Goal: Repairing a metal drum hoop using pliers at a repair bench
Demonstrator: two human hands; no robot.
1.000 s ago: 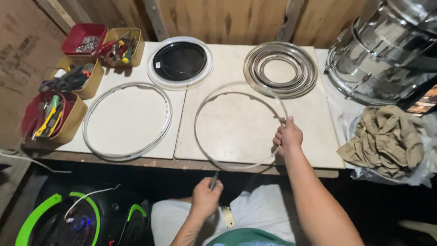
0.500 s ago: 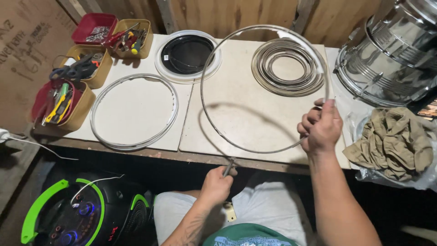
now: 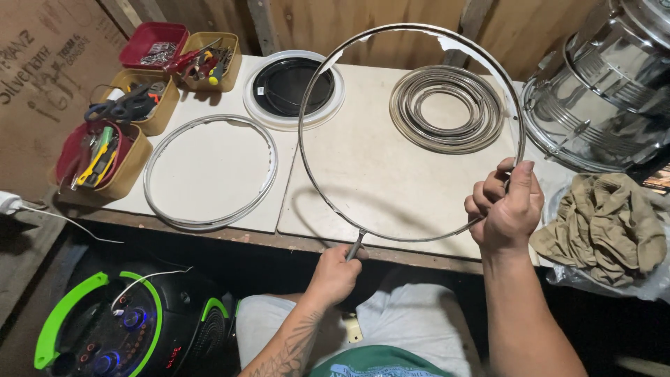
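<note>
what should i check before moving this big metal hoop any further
1. Right hand grip on the raised metal hoop: closed around its right side, ok.
2. Left hand grip: holds the hoop's bottom by a short tab, ok.
3. Hoop off the table: lifted and tilted, ok.
4. Clearance to the steel drum: hoop's right edge looks near it, cannot tell.
5. Stack of rings beneath: lying flat, apart, ok.
6. Hoop free of bends: cannot tell.

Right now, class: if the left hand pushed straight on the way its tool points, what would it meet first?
The left hand would likely meet the lower rim of the raised metal hoop first; its tool tip seems to touch it already, though depth is unclear.
</note>
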